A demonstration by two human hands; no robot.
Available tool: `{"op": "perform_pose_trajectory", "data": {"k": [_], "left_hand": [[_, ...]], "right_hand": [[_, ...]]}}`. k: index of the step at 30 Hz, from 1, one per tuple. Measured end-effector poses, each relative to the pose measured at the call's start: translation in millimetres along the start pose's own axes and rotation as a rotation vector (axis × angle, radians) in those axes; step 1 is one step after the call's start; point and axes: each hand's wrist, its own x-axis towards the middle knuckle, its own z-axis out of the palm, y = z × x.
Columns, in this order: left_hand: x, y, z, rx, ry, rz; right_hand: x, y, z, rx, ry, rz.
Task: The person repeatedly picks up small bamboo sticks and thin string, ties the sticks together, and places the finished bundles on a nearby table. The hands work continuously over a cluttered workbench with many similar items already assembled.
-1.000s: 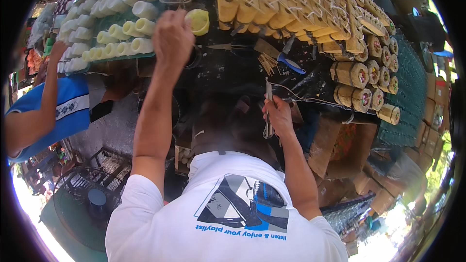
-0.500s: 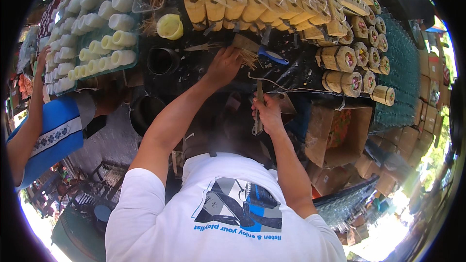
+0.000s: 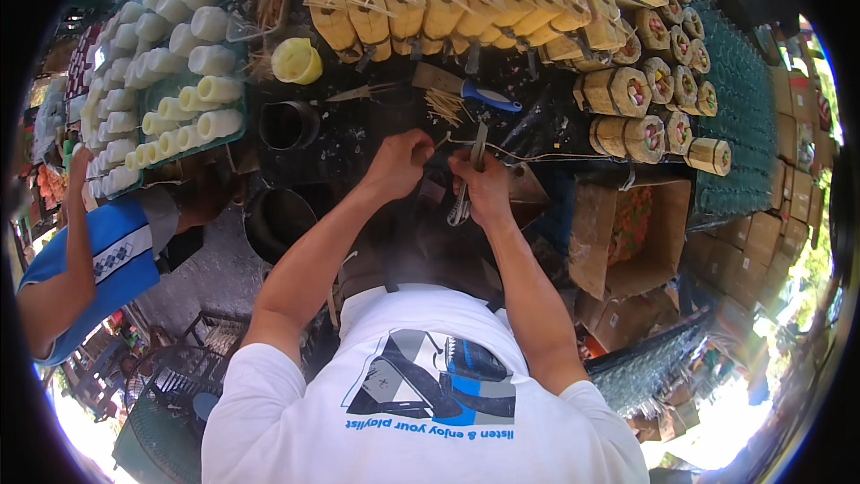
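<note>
My left hand (image 3: 400, 164) is closed in a pinch, the fingertips on a short thin stick (image 3: 442, 142), mostly hidden. Close beside it, my right hand (image 3: 484, 184) is wrapped round a slim metal utility knife (image 3: 479, 143) pointing away from me. A pale string (image 3: 546, 158) runs from near my fingers to the right along the dark table. Just beyond the hands lies a small pile of thin sticks (image 3: 443, 106). Next to the pile rests a wide-bladed scraper with a blue handle (image 3: 491, 97). A pointed knife (image 3: 356, 92) lies farther left.
Rows of yellowish blocks (image 3: 430, 0) with white strings line the far side. Cylinders with colourful ends (image 3: 618, 92) stack at right, above a cardboard box (image 3: 587, 233). White cups (image 3: 210, 22), a yellow cup (image 3: 296, 61) and a dark mug (image 3: 288, 125) stand left, near another person's arm (image 3: 79, 224).
My left hand has drawn back from the stick pile toward me, close to my right hand. My right hand has shifted slightly left with the utility knife. The view has moved a little.
</note>
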Motion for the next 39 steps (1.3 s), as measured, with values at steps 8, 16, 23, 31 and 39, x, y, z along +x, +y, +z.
{"op": "perform_pose_trajectory", "data": {"k": [8,16,23,31,39], "left_hand": [[-28,-20,15,-0.371,-0.065,-0.178],[-45,-42,26,-0.367,-0.023,-0.229],[-51,-69,67,-0.299,0.25,-0.233],[-48,-96,97,-0.236,0.445,-0.02],[-48,-99,98,-0.263,0.472,0.001]], "right_hand": [[22,-8,13,-0.079,-0.158,-0.093],[36,12,10,-0.208,-0.299,-0.089],[15,10,21,-0.761,-0.013,-0.276],[-24,31,42,-1.413,-0.059,-0.469],[-25,40,48,-1.44,-0.043,-0.431]]}}
